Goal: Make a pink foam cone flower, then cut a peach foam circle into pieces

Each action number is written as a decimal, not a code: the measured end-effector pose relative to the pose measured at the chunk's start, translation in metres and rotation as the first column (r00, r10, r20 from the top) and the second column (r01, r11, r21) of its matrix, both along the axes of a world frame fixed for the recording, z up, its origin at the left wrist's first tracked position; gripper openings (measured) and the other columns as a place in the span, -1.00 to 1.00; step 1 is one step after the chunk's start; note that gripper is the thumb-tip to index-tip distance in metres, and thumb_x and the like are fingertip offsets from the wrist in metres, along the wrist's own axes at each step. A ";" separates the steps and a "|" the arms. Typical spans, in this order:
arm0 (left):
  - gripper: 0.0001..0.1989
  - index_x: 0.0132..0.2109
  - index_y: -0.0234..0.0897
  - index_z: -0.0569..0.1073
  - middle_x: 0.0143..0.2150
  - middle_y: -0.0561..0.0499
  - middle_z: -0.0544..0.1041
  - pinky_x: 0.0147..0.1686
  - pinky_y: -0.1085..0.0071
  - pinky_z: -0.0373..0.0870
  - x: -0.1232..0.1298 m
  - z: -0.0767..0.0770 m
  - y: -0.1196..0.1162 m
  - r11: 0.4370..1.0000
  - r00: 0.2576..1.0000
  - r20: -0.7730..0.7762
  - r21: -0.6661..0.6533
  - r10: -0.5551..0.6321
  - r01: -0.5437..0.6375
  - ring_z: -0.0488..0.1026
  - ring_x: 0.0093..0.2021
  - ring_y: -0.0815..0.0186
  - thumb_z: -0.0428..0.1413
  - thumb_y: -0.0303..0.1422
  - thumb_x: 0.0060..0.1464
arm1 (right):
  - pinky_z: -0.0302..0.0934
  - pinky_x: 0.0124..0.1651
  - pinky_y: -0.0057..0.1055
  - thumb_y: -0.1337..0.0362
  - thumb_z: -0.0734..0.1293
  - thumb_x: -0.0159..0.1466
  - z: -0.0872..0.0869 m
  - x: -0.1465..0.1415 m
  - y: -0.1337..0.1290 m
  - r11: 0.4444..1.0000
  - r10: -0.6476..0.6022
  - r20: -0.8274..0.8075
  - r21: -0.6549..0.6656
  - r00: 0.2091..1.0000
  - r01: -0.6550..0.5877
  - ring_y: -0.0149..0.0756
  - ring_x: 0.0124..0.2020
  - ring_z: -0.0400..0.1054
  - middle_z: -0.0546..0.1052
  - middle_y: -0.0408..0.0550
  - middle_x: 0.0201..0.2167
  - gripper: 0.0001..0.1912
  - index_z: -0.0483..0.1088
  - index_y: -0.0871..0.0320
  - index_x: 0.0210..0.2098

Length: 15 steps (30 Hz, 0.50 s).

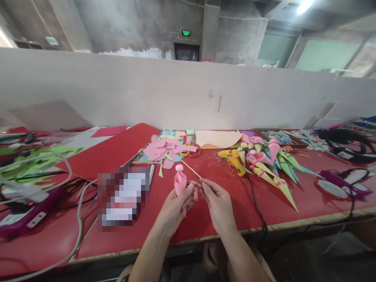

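My left hand [178,205] is closed around a pink rolled foam cone [180,181] with a small pale pink ball [179,167] on top. The cone stands roughly upright, its tip showing below the fingers. My right hand [217,201] pinches close beside it, fingertips almost meeting those of the left. A thin wooden stick [190,169] runs from the right fingertips up and to the left. Between the hands hangs a small pink strip [196,194]; which fingers grip it is hard to make out.
A yellow glue gun [233,159] with a black cord lies right of centre. Several finished cones [273,164] are heaped beyond it. Pink pieces [166,149] and scissors [195,150] lie behind my hands. Left are a red sheet [110,154], a blurred-out object [125,197] and cables.
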<state>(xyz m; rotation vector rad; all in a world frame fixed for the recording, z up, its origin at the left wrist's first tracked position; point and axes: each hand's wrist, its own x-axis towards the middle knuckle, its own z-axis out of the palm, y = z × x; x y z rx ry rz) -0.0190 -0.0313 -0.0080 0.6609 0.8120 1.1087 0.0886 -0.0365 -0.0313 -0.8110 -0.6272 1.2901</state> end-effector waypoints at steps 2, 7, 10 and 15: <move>-0.68 -0.38 -0.35 0.43 -0.72 0.25 0.19 -0.54 0.63 0.22 0.000 0.000 0.000 1.000 1.000 -0.012 -0.001 0.003 -0.003 0.03 -0.69 0.62 0.29 -0.27 -0.31 | 0.28 -0.37 -0.46 0.19 0.41 0.00 0.004 0.000 -0.002 1.000 -0.011 -0.007 0.004 1.000 0.011 -0.41 -0.54 0.38 0.51 -0.13 -0.58 -0.80 0.47 0.21 -0.46; -0.67 -0.38 -0.34 0.43 -0.74 0.26 0.17 -0.50 0.59 0.24 0.000 -0.001 0.000 1.000 0.996 -0.092 0.008 0.010 -0.010 0.04 -0.70 0.60 0.28 -0.23 -0.31 | 0.22 -0.48 -0.55 0.23 0.42 -0.01 0.006 0.001 -0.004 0.994 -0.095 0.096 0.060 0.991 0.090 -0.49 -0.59 0.30 0.43 -0.22 -0.65 -0.83 0.40 0.20 -0.51; -0.66 -0.40 -0.34 0.41 -0.72 0.26 0.15 -0.61 0.63 0.11 0.000 -0.001 -0.001 1.000 0.989 -0.147 0.022 -0.001 0.004 -0.02 -0.70 0.61 0.26 -0.19 -0.29 | 0.27 -0.33 -0.48 0.23 0.40 0.02 0.005 0.000 -0.004 0.995 -0.073 0.128 0.073 0.989 0.064 -0.43 -0.49 0.36 0.49 -0.16 -0.54 -0.83 0.43 0.19 -0.43; -0.64 -0.40 -0.34 0.39 -0.65 0.23 0.18 -0.68 0.63 -0.08 0.000 -0.001 -0.001 1.000 0.980 -0.196 0.028 0.017 -0.011 -0.05 -0.68 0.62 0.25 -0.17 -0.30 | 0.22 -0.46 -0.51 0.15 0.33 0.11 0.001 0.001 -0.003 0.995 -0.067 0.070 0.083 0.995 0.061 -0.46 -0.58 0.30 0.45 -0.18 -0.61 -0.79 0.42 0.19 -0.47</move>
